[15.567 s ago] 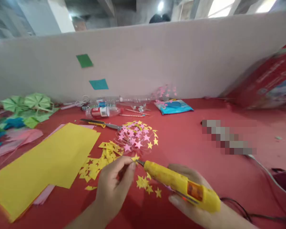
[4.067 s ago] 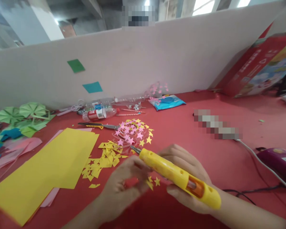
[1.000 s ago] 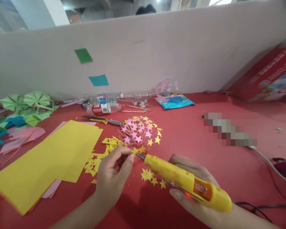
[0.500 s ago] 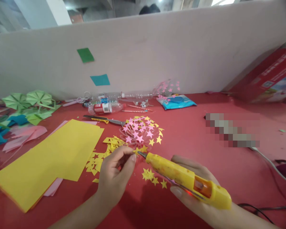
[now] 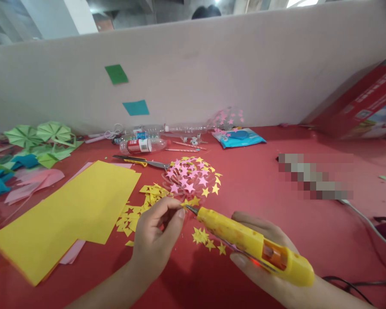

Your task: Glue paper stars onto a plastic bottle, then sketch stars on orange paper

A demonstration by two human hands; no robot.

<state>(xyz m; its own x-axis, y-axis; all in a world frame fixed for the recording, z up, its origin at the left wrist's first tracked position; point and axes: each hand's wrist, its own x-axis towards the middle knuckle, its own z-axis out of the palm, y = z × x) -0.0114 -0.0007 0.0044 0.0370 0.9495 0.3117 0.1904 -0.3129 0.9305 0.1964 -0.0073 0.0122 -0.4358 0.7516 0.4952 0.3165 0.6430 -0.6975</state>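
Between thumb and forefinger, my left hand (image 5: 159,227) pinches a small yellow paper star (image 5: 184,206), largely covered by the fingertips. My right hand (image 5: 263,253) grips a yellow hot glue gun (image 5: 241,234), a red light glowing on its side. The gun's metal nozzle points left and meets the star at my left fingertips. Just beyond is a clear plastic piece (image 5: 197,184) with looping strips, dotted with pink stars (image 5: 184,171) and yellow stars (image 5: 215,189). Loose yellow stars (image 5: 200,236) lie below the nozzle. Yellow paper scraps (image 5: 128,219) with star-shaped cutouts are left of my left hand.
Yellow paper sheets (image 5: 73,214) cover the left side. Scissors (image 5: 157,164) and a yellow cutter (image 5: 135,161) lie behind. Plastic bottles (image 5: 141,146) and a blue wipes pack (image 5: 239,138) line the white partition (image 5: 193,73). A pixelated strip (image 5: 312,176) with a white cable lies right.
Both hands, the star and the glue gun hold nearly the same positions. The whole view has shifted very slightly.
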